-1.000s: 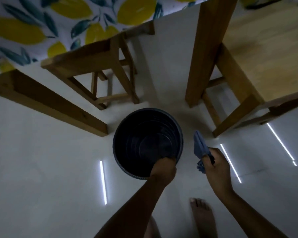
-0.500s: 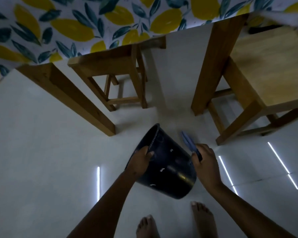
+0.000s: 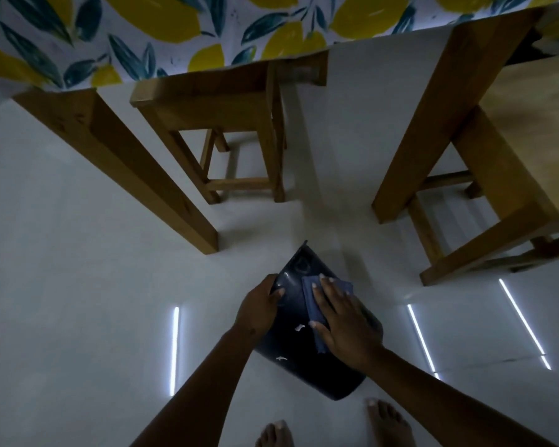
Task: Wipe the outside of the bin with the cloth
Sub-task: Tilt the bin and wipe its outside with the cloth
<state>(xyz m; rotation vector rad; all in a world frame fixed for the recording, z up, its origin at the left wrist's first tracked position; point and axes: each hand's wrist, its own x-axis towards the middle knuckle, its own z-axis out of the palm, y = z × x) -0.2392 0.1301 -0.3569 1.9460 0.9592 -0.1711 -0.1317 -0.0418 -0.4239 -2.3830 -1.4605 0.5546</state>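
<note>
Head view: the right hand [image 3: 346,324] lies flat, fingers spread, pressing a blue cloth [image 3: 315,304] onto the tilted dark bin [image 3: 291,353]; the left hand [image 3: 259,306] grips the bin's rim. Bare feet [image 3: 389,421] stand on a pale glossy floor [image 3: 78,285], by wooden stools [image 3: 213,104] and a lemon-print tablecloth [image 3: 175,33].

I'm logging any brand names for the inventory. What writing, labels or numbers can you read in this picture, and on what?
None can be read.
bin: a round embossed mark near its rim, too dark and blurred to read; the white flecks are not letters.
cloth: no label shows.
tablecloth: lemon and leaf print only.
</note>
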